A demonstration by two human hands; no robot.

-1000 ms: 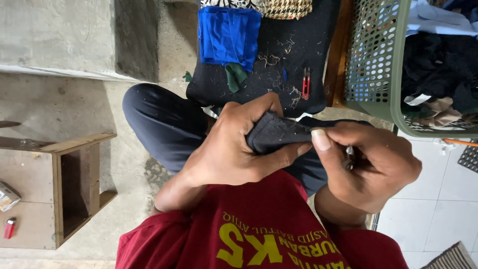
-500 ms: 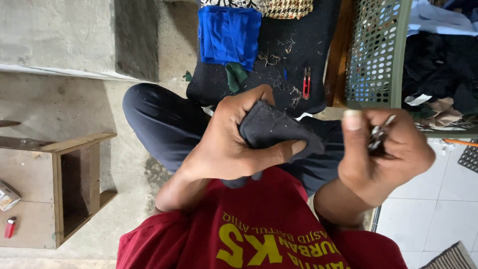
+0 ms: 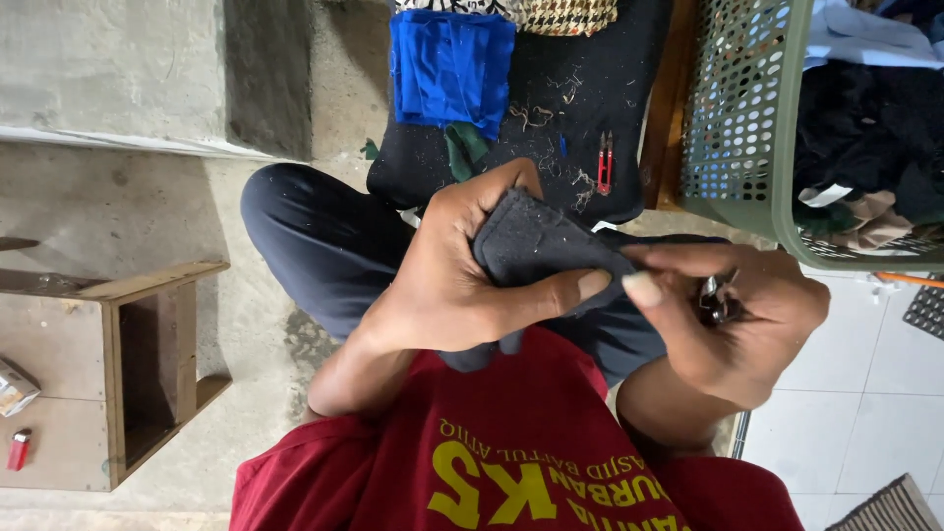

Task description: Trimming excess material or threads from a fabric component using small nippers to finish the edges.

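Red shirt with yellow lettering sits nearest. Above it, the left hand grips a folded dark cloth between thumb and fingers; the right hand curls around small metal snips, thumb touching the cloth. Beyond lie blue fabric and a green basket.

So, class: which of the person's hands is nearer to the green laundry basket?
Right. The right hand sits just below the green laundry basket, holding a small metal tool; the left hand grips the dark cloth, farther away.
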